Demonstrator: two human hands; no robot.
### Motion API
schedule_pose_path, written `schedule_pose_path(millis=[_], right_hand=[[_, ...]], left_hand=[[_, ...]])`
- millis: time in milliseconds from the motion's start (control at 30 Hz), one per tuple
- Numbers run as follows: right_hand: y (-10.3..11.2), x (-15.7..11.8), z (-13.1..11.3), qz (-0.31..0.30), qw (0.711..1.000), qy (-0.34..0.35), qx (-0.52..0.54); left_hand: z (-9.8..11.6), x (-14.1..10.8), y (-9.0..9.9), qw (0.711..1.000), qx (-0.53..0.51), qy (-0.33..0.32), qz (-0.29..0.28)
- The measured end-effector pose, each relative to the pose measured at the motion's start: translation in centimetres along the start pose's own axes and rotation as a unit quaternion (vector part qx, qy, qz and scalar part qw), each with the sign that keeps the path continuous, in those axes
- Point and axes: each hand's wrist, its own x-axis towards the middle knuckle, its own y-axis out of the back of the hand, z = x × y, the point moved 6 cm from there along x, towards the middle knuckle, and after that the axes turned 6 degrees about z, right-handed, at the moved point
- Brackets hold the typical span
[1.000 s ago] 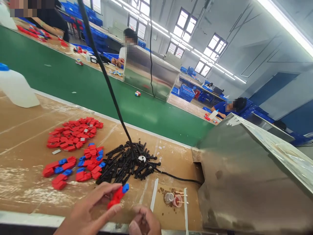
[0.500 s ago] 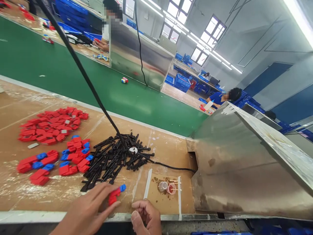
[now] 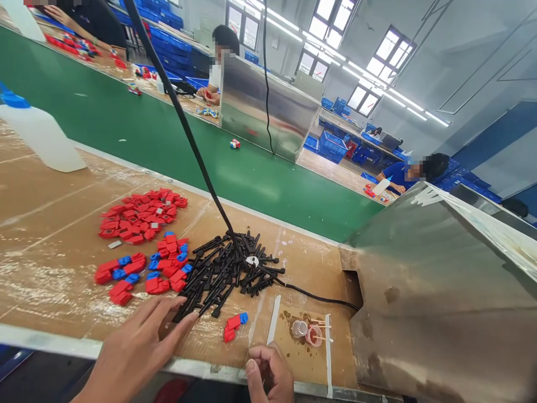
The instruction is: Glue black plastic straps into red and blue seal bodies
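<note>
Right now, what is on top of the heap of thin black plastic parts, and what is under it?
Over the black heap I see a small white piece and part of a slim black cable. Brown cardboard shows around it; what lies directly underneath is covered.

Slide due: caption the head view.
Left hand beside black parts, right hand curled, red-and-blue piece lying between them.

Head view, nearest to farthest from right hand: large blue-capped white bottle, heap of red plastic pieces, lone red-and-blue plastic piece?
1. Lone red-and-blue plastic piece: ahead, left
2. Heap of red plastic pieces: farther left
3. Large blue-capped white bottle: farthest left
</note>
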Motion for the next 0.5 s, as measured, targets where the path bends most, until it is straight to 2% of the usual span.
schedule_pose_path(millis=[100,200,333,500], right_hand=[[-1.5,1.1,-2.8,0.017,0.991,0.094,-0.098],[-3.6,2.1,-4.4,0.008,0.972,0.152,-0.181],[-5.6,2.9,-4.9,-0.026,0.955,0.168,-0.241],[-6.7,3.1,-5.5,-0.066,0.955,0.184,-0.223]], left_hand=[[-1.3,-0.8,-1.2,0.998,0.034,0.003,-0.057],[-1.4,-0.9,-1.6,0.998,0.031,0.005,-0.046],[-1.7,-0.9,-1.9,0.998,-0.016,0.016,-0.06],[-2.6,-1.2,-2.3,0.986,-0.09,0.09,-0.104]])
